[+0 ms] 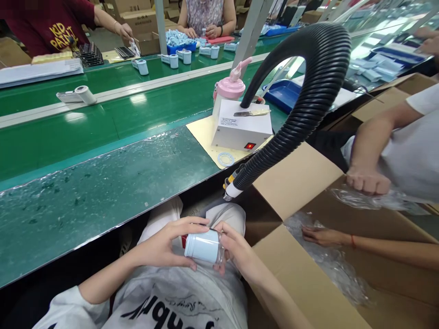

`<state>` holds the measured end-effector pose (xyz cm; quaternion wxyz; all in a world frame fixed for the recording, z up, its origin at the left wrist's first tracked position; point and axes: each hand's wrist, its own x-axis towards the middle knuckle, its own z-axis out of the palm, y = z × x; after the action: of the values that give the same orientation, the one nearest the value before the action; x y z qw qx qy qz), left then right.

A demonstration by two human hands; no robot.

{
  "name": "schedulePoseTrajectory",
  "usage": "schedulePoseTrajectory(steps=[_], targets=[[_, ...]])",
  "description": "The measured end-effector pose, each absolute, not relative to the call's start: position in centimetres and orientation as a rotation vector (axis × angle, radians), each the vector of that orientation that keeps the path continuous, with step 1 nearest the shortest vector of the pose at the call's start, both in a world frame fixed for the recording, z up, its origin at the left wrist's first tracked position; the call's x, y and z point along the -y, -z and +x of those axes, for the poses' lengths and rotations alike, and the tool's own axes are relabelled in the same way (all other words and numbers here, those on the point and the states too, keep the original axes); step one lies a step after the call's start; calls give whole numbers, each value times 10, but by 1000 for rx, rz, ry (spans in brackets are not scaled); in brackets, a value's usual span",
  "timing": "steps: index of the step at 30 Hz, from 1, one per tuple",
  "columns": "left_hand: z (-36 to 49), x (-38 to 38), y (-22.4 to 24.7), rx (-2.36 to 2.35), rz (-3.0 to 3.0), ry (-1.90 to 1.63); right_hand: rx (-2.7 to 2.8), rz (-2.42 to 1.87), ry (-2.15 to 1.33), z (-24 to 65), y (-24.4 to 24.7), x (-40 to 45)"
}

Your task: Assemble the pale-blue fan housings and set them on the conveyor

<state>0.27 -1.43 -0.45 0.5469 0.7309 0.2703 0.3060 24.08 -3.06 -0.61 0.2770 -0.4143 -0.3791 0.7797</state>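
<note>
A light-blue cylinder with a clear end [202, 246], like a small jar, lies on its side between my hands above my lap. My left hand [168, 244] curves around its blue end, fingers over the top and thumb below. At the other end, my right hand [235, 246] is closed on the clear part; some of its fingertips are hidden behind. Just beyond my hands hangs the metal-and-yellow tip [231, 188] of a black corrugated hose [308, 105], touching neither hand.
A white box with a lit red switch [242, 128] stands on the bench edge, a knife [252, 113] on top. Behind it is a pink-lidded bottle [229, 89]. White-and-blue parts [85, 94] lie on the green conveyor [137, 119]. At right, a co-worker's hands reach over an open carton [298, 183] with clear plastic.
</note>
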Motion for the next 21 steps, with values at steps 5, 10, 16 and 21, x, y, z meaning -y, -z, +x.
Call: schedulePoseTrajectory(steps=[5,10,16,21], targets=[[2,14,4,-626,1732,-733,918,-1124,-2181,235,10,32],[2,13,3,-660,1738,-699,798,-1155,-2317,232,8,30],[4,17,-4,-679,1755,-705,733,-1132,-2477,230,13,32],[4,24,-10,-825,1525,-659,1064,-1088,-2114,238,12,39]])
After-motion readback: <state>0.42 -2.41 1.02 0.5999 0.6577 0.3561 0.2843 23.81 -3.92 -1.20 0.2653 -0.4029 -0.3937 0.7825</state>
